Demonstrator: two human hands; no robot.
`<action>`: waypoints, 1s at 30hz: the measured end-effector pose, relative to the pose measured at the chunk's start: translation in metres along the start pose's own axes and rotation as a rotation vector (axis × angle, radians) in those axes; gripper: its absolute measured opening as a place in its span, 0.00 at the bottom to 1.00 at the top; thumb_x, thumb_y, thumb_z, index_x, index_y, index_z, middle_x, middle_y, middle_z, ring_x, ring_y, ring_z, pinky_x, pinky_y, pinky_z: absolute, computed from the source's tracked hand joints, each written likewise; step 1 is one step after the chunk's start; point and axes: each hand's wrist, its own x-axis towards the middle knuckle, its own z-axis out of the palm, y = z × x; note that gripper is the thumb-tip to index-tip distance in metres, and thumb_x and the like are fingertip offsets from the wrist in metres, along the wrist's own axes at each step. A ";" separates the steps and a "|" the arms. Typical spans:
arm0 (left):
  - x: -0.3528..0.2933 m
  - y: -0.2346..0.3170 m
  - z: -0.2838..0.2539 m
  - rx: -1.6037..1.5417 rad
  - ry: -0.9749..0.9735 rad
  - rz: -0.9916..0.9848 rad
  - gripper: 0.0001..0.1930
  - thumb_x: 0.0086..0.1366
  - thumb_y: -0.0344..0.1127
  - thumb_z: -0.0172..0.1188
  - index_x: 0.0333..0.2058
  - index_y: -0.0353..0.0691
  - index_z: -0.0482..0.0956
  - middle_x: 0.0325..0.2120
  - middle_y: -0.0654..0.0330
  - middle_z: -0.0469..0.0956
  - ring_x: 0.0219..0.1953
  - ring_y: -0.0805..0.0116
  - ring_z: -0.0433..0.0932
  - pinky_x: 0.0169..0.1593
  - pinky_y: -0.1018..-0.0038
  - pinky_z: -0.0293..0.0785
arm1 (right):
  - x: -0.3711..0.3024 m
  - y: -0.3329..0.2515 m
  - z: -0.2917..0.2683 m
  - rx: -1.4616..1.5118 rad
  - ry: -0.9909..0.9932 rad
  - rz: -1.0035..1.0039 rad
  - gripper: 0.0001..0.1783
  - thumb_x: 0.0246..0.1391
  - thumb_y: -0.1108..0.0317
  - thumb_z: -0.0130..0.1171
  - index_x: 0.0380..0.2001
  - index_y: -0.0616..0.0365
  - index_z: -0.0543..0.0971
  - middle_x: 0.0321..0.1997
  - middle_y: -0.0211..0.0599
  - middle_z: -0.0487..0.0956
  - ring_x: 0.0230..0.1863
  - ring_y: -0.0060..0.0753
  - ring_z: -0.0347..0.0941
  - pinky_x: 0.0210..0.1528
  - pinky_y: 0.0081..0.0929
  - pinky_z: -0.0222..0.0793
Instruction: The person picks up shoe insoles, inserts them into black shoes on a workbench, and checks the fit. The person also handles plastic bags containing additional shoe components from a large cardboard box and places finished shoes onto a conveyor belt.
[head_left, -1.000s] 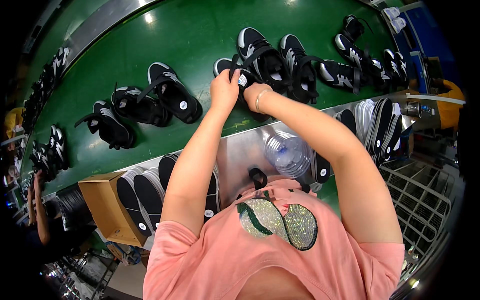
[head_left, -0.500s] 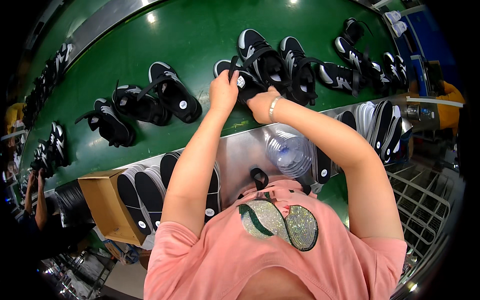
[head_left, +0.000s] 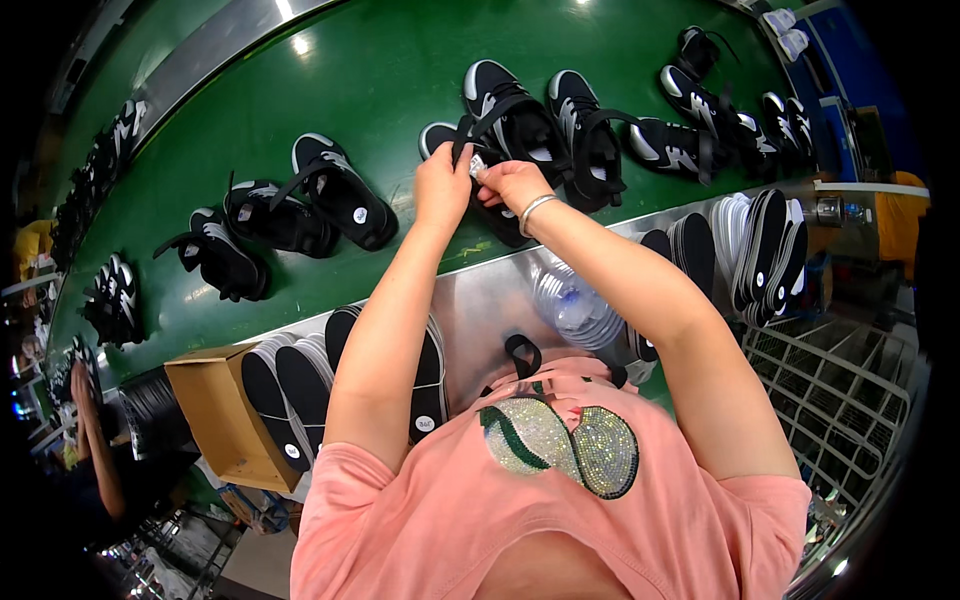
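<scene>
The black shoe [head_left: 503, 222] sits on the green table [head_left: 400, 80], in front of the person. A small white label [head_left: 477, 164] shows near the shoe's opening. That label might bend or rip if it gets tugged too hard. The shoe might slide or tip if the grip on it is too loose. The left hand [head_left: 441, 187] is closed on the shoe's upper part, by a black strap [head_left: 463, 138]. The right hand [head_left: 516, 185] has its thumb and finger pinched together, and seems to hold the label. Another black shoe [head_left: 496, 88] is just beside, so a bump might shove it.
</scene>
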 end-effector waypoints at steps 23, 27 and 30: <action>0.032 0.043 0.068 0.578 -0.001 0.585 0.25 0.46 0.35 0.61 0.43 0.36 0.65 0.41 0.51 0.67 0.46 0.54 0.63 0.49 0.62 0.60 | -0.191 0.047 -0.151 -1.227 0.680 -0.381 0.19 0.40 0.56 0.59 0.32 0.59 0.71 0.28 0.41 0.73 0.30 0.45 0.71 0.31 0.34 0.67; 0.046 0.034 0.077 0.408 -0.036 0.655 0.14 0.50 0.35 0.57 0.37 0.38 0.71 0.35 0.53 0.71 0.38 0.55 0.70 0.42 0.67 0.67 | -0.194 0.072 -0.154 -1.268 0.654 0.047 0.34 0.34 0.45 0.61 0.38 0.60 0.66 0.35 0.45 0.73 0.35 0.48 0.71 0.34 0.38 0.68; 0.049 0.033 0.065 0.178 -0.004 0.505 0.11 0.50 0.37 0.58 0.31 0.37 0.75 0.29 0.55 0.75 0.32 0.59 0.74 0.37 0.69 0.69 | -0.194 0.074 -0.155 -1.221 0.666 -0.007 0.33 0.33 0.47 0.62 0.38 0.61 0.66 0.34 0.46 0.73 0.35 0.48 0.71 0.34 0.38 0.68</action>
